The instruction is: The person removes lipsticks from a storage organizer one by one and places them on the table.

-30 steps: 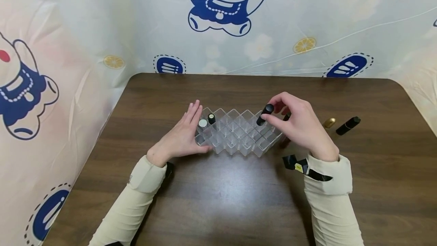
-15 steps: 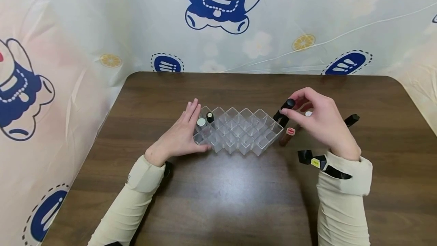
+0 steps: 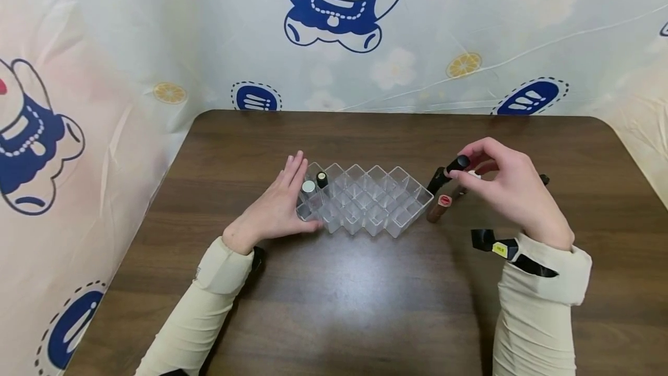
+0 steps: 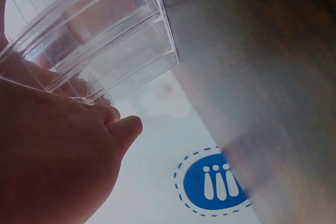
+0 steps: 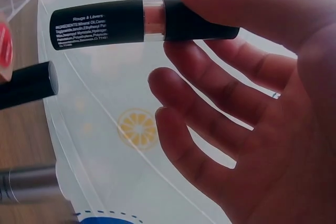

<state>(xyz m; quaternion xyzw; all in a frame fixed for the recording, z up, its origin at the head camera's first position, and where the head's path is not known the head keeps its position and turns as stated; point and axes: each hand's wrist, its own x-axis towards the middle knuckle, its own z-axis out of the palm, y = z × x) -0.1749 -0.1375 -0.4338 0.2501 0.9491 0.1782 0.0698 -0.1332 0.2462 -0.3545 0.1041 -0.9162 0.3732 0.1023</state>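
In the head view my left hand (image 3: 271,205) rests against the left end of the clear organizer (image 3: 365,199), its fingers straight and thumb along the near side. The left wrist view shows that hand beside the organizer's transparent wall (image 4: 121,45). Two lipsticks stand in the organizer's left cells: one with a silvery top (image 3: 308,187) and a black one (image 3: 321,179). My right hand (image 3: 506,181), right of the organizer, pinches one end of a black lipstick (image 5: 100,24) with a clear, pinkish band. Printed text shows on its far end.
By the organizer's right end are a dark tube (image 3: 436,182) and a brown tube with a red end (image 3: 440,209). A white-ended tube (image 3: 474,174) is partly behind the right hand. Farther right, another black tube's end (image 3: 545,179) shows. A patterned cloth (image 3: 209,45) hangs behind the table.
My right hand has moved right with the black lipstick, from above the organizer's right end to beyond it, uncovering the brown tube. The left hand stays at the organizer's left end.
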